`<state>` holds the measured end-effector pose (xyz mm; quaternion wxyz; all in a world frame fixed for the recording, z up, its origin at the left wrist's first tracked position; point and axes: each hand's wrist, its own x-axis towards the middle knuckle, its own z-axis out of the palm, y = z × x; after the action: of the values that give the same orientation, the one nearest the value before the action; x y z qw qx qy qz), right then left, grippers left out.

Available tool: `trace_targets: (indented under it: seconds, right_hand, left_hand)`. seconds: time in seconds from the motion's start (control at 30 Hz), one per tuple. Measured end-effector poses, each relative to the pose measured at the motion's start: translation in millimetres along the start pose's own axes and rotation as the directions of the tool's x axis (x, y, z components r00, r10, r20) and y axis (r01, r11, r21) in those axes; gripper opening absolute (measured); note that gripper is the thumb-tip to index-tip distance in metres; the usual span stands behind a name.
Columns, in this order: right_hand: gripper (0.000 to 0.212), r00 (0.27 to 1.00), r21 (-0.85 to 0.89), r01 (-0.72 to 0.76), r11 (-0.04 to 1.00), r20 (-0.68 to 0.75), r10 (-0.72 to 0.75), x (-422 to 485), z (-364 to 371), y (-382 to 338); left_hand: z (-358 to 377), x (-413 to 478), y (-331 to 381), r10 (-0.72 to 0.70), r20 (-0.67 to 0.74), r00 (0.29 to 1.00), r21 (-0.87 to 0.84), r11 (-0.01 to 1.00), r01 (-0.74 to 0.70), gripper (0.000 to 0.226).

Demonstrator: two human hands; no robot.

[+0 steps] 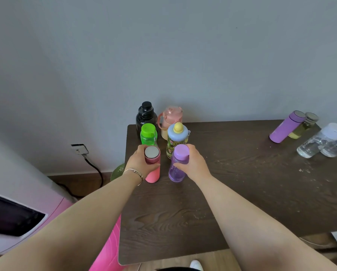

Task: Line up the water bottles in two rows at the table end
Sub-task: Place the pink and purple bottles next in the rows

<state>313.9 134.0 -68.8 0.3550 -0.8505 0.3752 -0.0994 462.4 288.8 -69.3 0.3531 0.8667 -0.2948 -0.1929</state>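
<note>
Two rows of bottles stand at the left end of the dark wooden table [232, 192]. The left row holds a black bottle [145, 117], a green bottle [148, 134] and a pink flask [153, 167] with a silver cap. My left hand [139, 163] is wrapped around the pink flask. The right row holds a peach jug [170, 119], a patterned bottle with a blue and yellow lid [177, 138] and a clear purple bottle [178, 165]. My right hand [193, 163] grips the purple bottle. Both held bottles stand upright on the table.
At the far right of the table stand a lilac flask [286, 127], a bottle with yellow liquid [305, 125] and two clear bottles [320, 141]. A pink appliance [17, 212] sits left of the table, with a wall socket and black cable [93, 165] behind it.
</note>
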Motion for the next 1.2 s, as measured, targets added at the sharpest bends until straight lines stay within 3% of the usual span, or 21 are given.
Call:
trace_targets:
  seconds: [0.17,0.23,0.33,0.47,0.7,1.0,1.2]
  right_hand:
    - [0.084,1.000,-0.099,0.013,0.995,0.028,-0.010,0,-5,-3]
    - [0.087,0.999,-0.169,0.032,0.985,0.044,-0.025,-3,-9,-3]
    - [0.090,0.997,-0.282,0.066,0.957,0.058,-0.051,-8,-18,-1]
    - [0.090,0.997,-0.456,0.082,0.886,0.045,-0.070,-19,-30,5]
    - [0.083,0.995,-0.639,0.044,0.768,-0.041,-0.091,-36,-69,37]
    - [0.077,0.985,-0.665,-0.082,0.742,-0.165,-0.040,-85,-158,123]
    - [0.075,0.970,-0.632,-0.174,0.755,-0.242,0.020,-135,-233,209]
  left_hand:
    - [-2,3,5,0.081,0.053,0.995,0.104,0.991,-0.086,0.087]
    - [-3,3,7,0.151,0.086,0.985,0.230,0.959,-0.167,0.089]
    - [-6,3,12,0.282,0.143,0.949,0.505,0.804,-0.315,0.089]
    - [-5,0,22,0.355,0.209,0.911,0.661,0.636,-0.399,0.090]
    - [18,-11,76,0.475,0.282,0.833,0.661,0.533,-0.528,0.084]
    - [96,-36,161,0.492,0.363,0.791,0.727,0.382,-0.571,0.083]
    - [178,-72,230,0.446,0.376,0.812,0.735,0.391,-0.554,0.084]
